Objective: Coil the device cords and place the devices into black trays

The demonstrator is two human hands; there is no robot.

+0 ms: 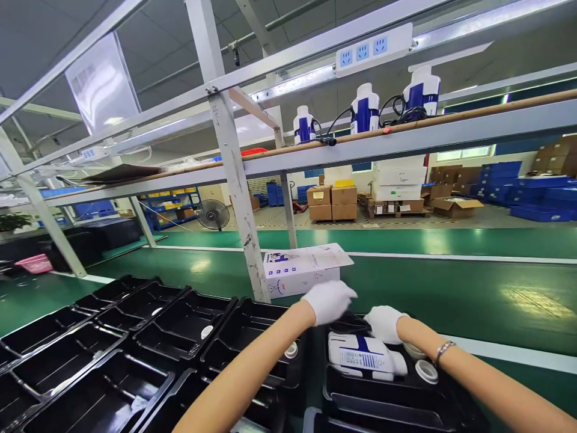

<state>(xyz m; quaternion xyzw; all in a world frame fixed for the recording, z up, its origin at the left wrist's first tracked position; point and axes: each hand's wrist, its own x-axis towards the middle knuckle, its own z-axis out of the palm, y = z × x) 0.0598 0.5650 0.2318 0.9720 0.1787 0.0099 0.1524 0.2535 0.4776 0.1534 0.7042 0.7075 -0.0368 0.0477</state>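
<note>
My left hand [331,302], in a white glove, is closed above the back of a black plastic tray [383,400]. Close on its right, my gloved right hand [386,323] is also closed, at the tray's back edge. A dark black bundle [349,323] lies between and below the hands; its kind is unclear, and the fingers partly hide what they grip. In the tray, a white and blue bottle-shaped device [367,356] lies on its side, neck to the right. A round white cap [426,371] sits beside the neck, under my right forearm.
Several black trays [180,328] fill the left, some with white caps [207,332]. A white printed box [306,270] stands behind my left hand on the green belt [428,294], beside a metal post [238,180]. Above, a shelf holds corded devices [365,109].
</note>
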